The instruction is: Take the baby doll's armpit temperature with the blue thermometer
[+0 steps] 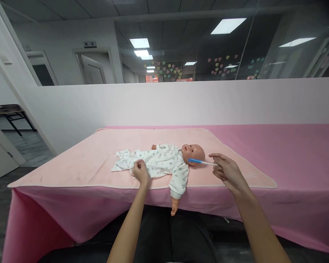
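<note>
A baby doll (164,160) in a white patterned outfit lies on its back, its head to the right and one arm over the table's front edge. My right hand (229,171) pinches the white end of a thin stick with a blue tip (196,160). That tip appears in front of the doll's head (199,151); I cannot tell whether they touch. My left hand (140,173) is closed at the lower part of the doll's outfit. Whether its fingers grip the cloth or something small is hidden.
Under the doll a peach pad (79,164) covers part of the pink tablecloth (298,160), which hangs over the front edge. Behind the table stands a white half wall (181,104) with glass above it. Over at the far left is a dark-legged table (15,117).
</note>
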`<state>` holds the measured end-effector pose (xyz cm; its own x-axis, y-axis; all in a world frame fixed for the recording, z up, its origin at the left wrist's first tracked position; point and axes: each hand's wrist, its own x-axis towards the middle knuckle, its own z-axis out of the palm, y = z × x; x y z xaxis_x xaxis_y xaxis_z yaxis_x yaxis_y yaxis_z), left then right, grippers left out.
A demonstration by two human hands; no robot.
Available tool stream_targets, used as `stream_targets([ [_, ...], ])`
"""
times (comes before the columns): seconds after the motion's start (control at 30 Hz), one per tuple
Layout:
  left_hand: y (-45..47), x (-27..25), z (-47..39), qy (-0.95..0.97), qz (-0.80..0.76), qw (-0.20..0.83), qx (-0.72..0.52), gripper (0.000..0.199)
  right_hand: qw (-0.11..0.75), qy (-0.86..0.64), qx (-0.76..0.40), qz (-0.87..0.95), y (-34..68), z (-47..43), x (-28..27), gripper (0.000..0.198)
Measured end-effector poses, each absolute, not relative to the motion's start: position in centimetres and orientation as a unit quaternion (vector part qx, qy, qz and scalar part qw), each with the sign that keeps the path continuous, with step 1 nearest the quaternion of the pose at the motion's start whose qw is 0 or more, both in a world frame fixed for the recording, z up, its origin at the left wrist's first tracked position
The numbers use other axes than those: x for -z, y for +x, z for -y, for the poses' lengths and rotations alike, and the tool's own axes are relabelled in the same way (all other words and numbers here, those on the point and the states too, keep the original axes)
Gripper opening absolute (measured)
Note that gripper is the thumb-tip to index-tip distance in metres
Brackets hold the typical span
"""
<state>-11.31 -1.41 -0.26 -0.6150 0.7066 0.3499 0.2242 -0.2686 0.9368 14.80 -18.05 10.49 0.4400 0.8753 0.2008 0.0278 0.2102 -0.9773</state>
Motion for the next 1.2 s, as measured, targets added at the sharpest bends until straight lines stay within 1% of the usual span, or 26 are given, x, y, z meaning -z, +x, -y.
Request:
stream_targets([
  [0.07, -11.3, 0.2, 1.4, 0.401, -0.579, 0.175, -0.688, 0.016, 0.650, -0.545, -0.307, 0.431, 14.8, 18.0, -10.4, 0.028],
  [0.17, -11.3, 0.1, 1.5, 0.400, -0.584, 0.174, -0.685, 0.015, 0.653, -0.576, -0.232, 0.434, 14.8, 17.7, -10.3, 0.028],
  [0.23, -11.3, 0.1, 1.5, 0.401, -0.585, 0.175, -0.683, 0.015, 0.644, -0.584, -0.219, 0.443, 14.9, 17.6, -10.3, 0.028],
  [0.5, -11.4, 0.2, 1.4, 0.406, -0.579, 0.180, -0.684, 0.017, 0.641, -0.573, -0.254, 0.444, 15.2, 17.4, -10.7, 0.028],
  [0.73, -11.4, 0.4, 1.3, 0.406, -0.580, 0.179, -0.684, 0.016, 0.630, -0.566, -0.299, 0.440, 15.8, 16.1, -9.6, 0.028],
  [0.87, -11.5, 0.6, 1.2, 0.402, -0.584, 0.176, -0.683, 0.015, 0.634, -0.577, -0.299, 0.420, 16.5, 15.1, -8.7, 0.027],
  [1.03, -11.5, 0.8, 1.0, 0.406, -0.576, 0.182, -0.686, 0.015, 0.621, -0.581, -0.277, 0.447, 16.7, 14.2, -8.9, 0.027],
  [1.2, -11.5, 1.0, 0.9, 0.403, -0.579, 0.183, -0.685, 0.015, 0.626, -0.560, -0.334, 0.428, 16.4, 13.8, -9.7, 0.026],
])
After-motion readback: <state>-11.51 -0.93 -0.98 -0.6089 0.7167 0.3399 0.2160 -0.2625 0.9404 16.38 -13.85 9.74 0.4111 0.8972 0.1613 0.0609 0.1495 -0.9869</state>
